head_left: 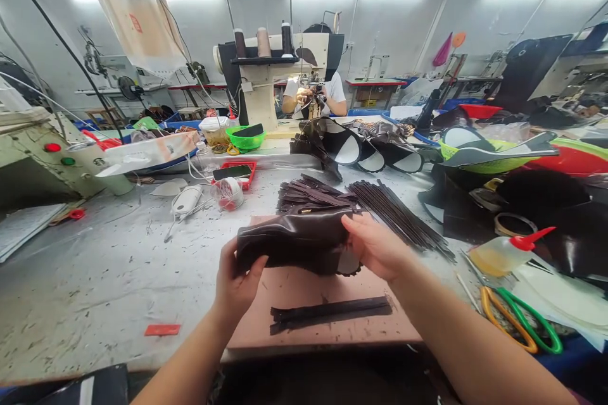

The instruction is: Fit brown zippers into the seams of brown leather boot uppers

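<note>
1. A plastic bag [142, 31] is hanging at the upper left, carrying red printed marks that are coming out too small to read.
2. A clear bag [420, 93] at the right, behind the bench, is showing blue lettering; its full wording is staying unreadable.
3. A round dark emblem [99, 163] is sitting on a pale surface at the left, its detail blurring.
4. A dark leather piece [294, 237] is catching the light along its top, looking smooth, glossy and deep brown, nearly black.
5. Its lower right end is showing a pale grey patch bordered by a toothed edge, and a small gold-coloured spot is glinting along its upper edge.
6. The left hand [240, 281] is gripping the left end, its thumb pressing the front and its fingers wrapping behind.
7. The right hand [375, 243] is clasping the right end, its thumb lying near the top edge.
8. Between them, the piece is being held above a pinkish board [289, 291], just in front of piled dark strips [399, 212].
9. A single dark zipper [330, 314] is lying on the board, nearer the person.
</note>
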